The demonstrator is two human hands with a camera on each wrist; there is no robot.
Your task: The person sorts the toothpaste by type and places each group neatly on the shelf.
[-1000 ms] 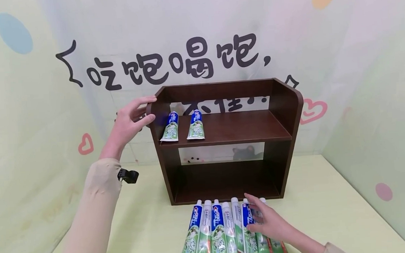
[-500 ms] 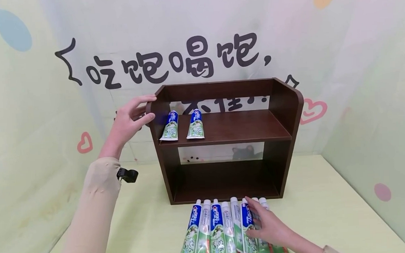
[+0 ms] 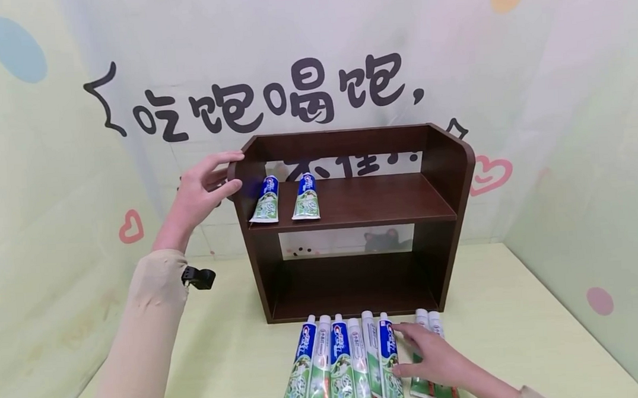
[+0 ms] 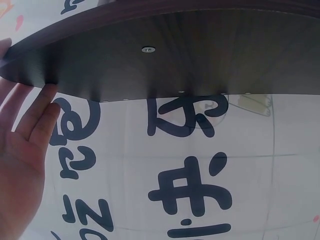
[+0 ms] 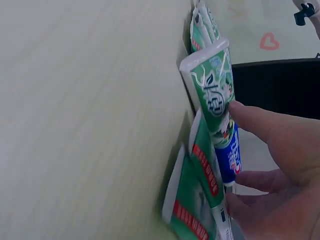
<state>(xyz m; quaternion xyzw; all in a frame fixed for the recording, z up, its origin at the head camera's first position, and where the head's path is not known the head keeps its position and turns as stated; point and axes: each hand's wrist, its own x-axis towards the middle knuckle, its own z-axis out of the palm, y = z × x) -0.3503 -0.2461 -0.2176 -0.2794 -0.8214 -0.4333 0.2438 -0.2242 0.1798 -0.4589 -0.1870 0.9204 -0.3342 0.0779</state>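
My left hand [image 3: 198,189] holds the upper left side panel of a dark brown two-tier shelf [image 3: 341,223], thumb at the front edge and other fingers around behind. My right hand [image 3: 435,354] is over the toothpaste row, its thumb and index fingertips at the right edge of a blue-and-green toothpaste tube [image 3: 390,356]. In the right wrist view, the thumb touches this toothpaste tube [image 5: 215,95] and other fingers reach past its cap. Two green-and-white toothpaste tubes [image 3: 422,385] lie beneath and right of this hand, partly hidden by it.
Several more toothpaste tubes [image 3: 341,364] lie side by side before the shelf, caps toward it. Two blue-and-green toothpaste tubes [image 3: 305,198] lie on the upper tier, at its left. A pale tabletop [image 3: 494,298] lies beneath, with printed cloth walls around it.
The two rightmost green-and-white toothpaste tubes have shifted right, parting from the blue-and-green one. My right hand has moved slightly right. The left hand keeps its hold on the shelf.
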